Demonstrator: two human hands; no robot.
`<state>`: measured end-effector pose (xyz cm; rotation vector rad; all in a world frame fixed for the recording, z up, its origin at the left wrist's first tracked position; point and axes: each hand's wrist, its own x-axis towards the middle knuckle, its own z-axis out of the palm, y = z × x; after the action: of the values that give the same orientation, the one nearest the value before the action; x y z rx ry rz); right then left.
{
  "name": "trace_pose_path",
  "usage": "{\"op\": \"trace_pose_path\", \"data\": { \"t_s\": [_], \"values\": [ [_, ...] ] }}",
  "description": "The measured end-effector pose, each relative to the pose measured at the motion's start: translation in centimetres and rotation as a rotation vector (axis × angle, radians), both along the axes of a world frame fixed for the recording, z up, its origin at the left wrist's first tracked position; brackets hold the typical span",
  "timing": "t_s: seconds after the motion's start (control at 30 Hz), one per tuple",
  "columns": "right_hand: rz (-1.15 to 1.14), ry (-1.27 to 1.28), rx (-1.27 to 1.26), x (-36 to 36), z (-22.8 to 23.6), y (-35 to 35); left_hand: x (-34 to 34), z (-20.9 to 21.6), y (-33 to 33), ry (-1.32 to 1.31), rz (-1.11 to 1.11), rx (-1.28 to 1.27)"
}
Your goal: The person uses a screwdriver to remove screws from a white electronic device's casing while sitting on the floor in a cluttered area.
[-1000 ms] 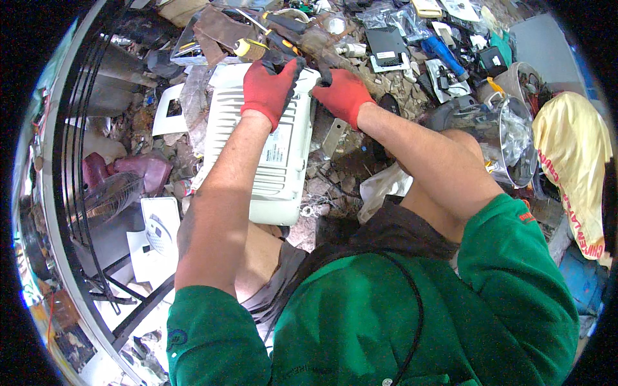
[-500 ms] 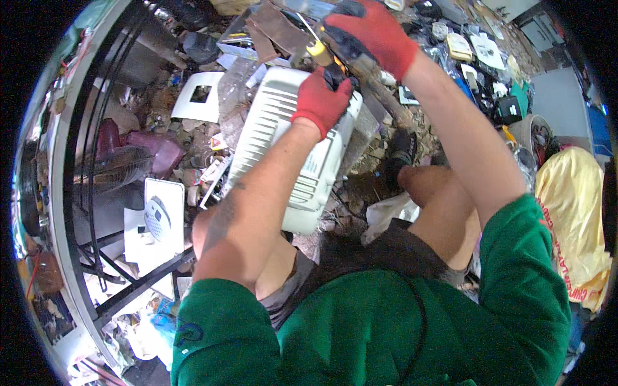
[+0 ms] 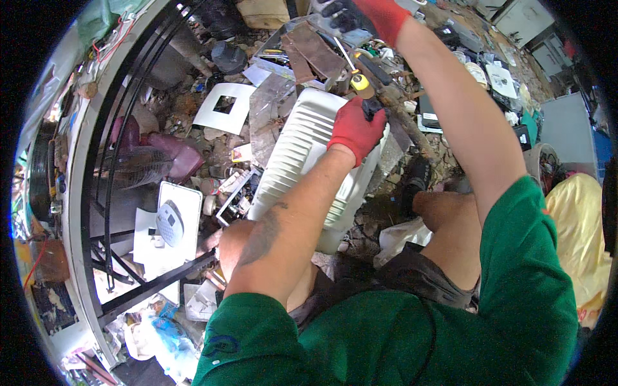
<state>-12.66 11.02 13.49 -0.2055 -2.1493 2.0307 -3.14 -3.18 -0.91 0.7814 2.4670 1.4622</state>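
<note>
My left hand (image 3: 358,130), in a red glove with dark palm and fingertips, is closed round the handle of a screwdriver (image 3: 359,82). The tool has a yellow collar, and its thin shaft points away from me. Beneath this hand lies a white ribbed plastic casing (image 3: 291,152), long and slanted, its far end partly hidden by the glove. My right hand (image 3: 360,18), gloved alike, is raised at the top edge, partly cut off by it, with its dark fingers spread. No object shows in it. Just below it lies a dark elongated piece (image 3: 373,68).
Rubble and scrap cover the ground. A white plate with a square hole (image 3: 225,108) and brown flat pieces (image 3: 315,53) lie beyond the casing. A black metal frame (image 3: 158,288) runs along the left. At right are a bucket (image 3: 542,157) and a yellow sack (image 3: 573,225).
My right hand has moved up and away from the screwdriver, and its fingers have spread. My left hand keeps the screwdriver over the casing. The whole view has shifted slightly.
</note>
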Motion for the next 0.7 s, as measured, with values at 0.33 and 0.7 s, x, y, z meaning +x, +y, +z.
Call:
{"op": "trace_pose_path", "data": {
  "t_s": [0.33,0.7],
  "values": [
    [0.137,0.216,0.723,20.1,-6.7,3.0,1.0,0.3,2.5,0.027,-0.307,0.077],
    [-0.119,0.192,0.855,21.3,-7.2,4.7,2.0,0.8,3.8,-0.017,-0.344,0.038]
  ]
}}
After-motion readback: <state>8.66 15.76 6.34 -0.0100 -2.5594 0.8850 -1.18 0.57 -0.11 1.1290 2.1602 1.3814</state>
